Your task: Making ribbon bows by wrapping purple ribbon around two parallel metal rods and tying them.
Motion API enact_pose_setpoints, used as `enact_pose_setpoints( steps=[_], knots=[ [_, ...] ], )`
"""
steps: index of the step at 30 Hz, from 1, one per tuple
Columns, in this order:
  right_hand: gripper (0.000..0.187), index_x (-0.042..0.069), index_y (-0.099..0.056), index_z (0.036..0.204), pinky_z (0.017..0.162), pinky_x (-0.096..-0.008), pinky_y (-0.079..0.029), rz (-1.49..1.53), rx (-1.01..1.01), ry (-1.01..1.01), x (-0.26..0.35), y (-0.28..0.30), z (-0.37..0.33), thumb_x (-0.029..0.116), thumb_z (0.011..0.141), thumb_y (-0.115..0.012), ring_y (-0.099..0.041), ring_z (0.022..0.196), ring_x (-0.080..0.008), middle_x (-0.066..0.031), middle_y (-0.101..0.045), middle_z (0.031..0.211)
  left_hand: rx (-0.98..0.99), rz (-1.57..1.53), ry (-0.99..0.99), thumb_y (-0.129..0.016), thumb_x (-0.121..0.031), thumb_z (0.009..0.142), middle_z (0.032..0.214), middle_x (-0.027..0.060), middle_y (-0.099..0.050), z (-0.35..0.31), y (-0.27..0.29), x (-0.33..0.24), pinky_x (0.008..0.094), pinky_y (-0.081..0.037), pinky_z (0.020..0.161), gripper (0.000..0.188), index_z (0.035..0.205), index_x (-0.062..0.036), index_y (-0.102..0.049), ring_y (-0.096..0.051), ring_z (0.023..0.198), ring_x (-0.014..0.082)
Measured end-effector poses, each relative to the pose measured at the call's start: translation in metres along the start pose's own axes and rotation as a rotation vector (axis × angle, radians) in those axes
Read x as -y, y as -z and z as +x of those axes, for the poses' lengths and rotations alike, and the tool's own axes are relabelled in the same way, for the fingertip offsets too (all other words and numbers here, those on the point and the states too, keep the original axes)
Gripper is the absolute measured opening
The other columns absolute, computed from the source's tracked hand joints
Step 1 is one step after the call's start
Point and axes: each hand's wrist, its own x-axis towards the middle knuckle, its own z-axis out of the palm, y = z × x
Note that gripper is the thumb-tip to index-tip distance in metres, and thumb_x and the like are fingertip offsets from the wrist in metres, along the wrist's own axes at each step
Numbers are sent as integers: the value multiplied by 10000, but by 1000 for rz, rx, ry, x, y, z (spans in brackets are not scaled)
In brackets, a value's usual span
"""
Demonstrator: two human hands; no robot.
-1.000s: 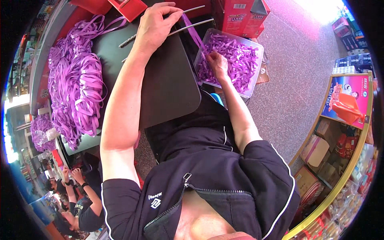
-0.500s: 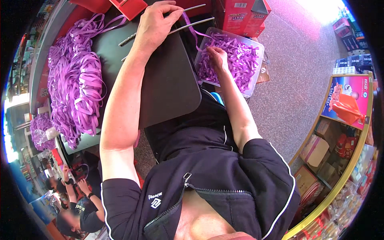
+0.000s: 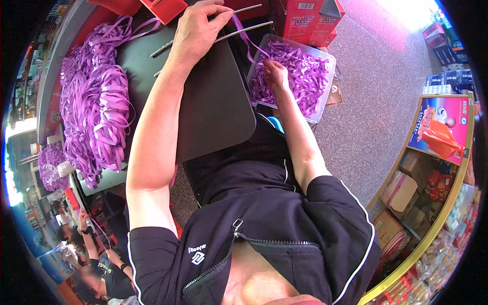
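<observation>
My left hand is closed in a pinch over the dark table, its fingertips at the top end of a thin purple ribbon. Two slim metal rods jut out past the table's right edge, passing by that hand. From there the ribbon dangles in a curve down to my right hand, whose fingers are pinched on its lower part. That hand hovers over a clear plastic box full of short purple ribbon pieces. A large heap of long purple ribbons lies on the table's left side.
Red boxes stand beyond the plastic box. At the left edge hangs a bag of purple ribbon. A co-worker handles a purple strip at lower left. On the right, a gold-edged shelf holds cartons and packets.
Both my hands stay almost in place; the ribbon between them has shifted slightly, with more of it slanting into my right hand. The co-worker's lower hand has moved down, stretching a purple strip.
</observation>
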Motion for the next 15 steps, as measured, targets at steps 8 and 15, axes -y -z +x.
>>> enact_pose_setpoints(
  steps=[8,15],
  knots=[
    [253,96,-661,929,750,-415,-502,-1049,-128,392,7,-22,-21,270,749,-704,-644,860,-344,-178,-671,885,1,24,0,-638,-233,868,1243,82,-578,-2,2,2,292,-382,974,243,1023,-56,-700,-538,1145,198],
    [213,73,-579,866,718,-386,-494,-1235,-88,560,11,-17,-39,190,747,-712,-628,841,-314,-114,-640,861,-2,-4,-3,-638,-234,868,1245,87,-576,0,1,2,297,-381,977,240,1013,-55,-702,-535,1152,199]
  ],
)
